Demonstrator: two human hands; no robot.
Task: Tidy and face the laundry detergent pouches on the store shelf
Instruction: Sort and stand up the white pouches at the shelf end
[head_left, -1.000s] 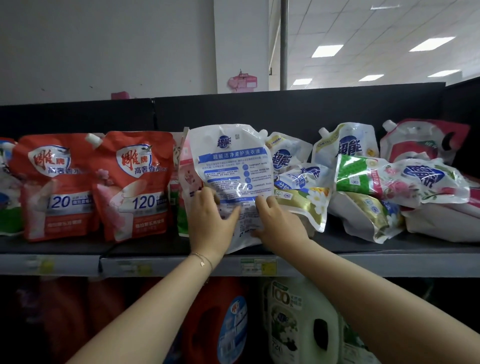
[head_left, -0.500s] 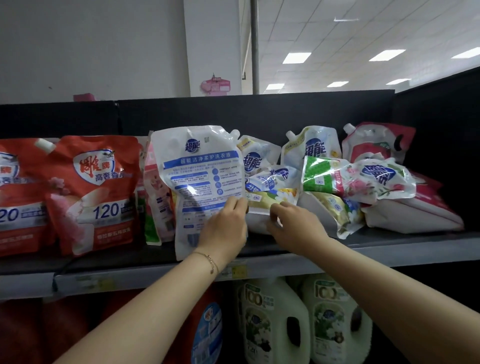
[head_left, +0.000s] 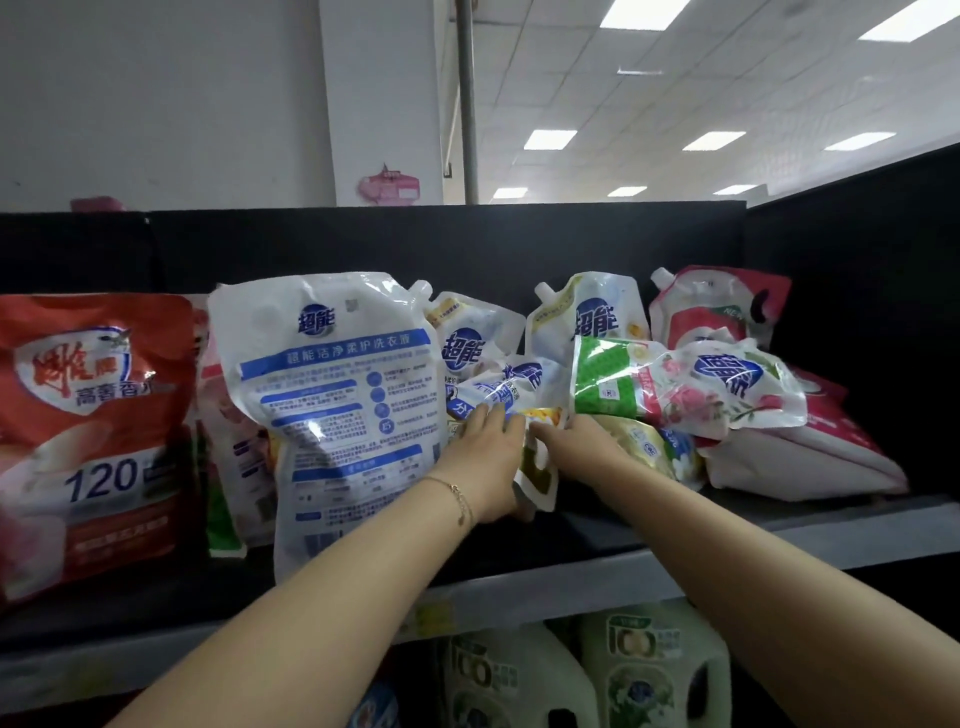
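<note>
A crumpled yellow pouch (head_left: 540, 460) is being touched by both hands just right of the big white pouch (head_left: 343, 410). The left hand (head_left: 485, 457) is being laid on it with fingers fairly straight, not curled around it. The right hand (head_left: 576, 447) is being pressed against its other side; whether it is gripping cannot be told. The big white pouch is being shown upright on the shelf (head_left: 779, 540) with its back side out. Left of the big white pouch, a red pouch (head_left: 93, 431) is being shown front side out. Farther right of it, a green pouch (head_left: 675, 384) is being held up flat by a messy pile. Below it, white jugs (head_left: 654, 670) are being stored.
</note>
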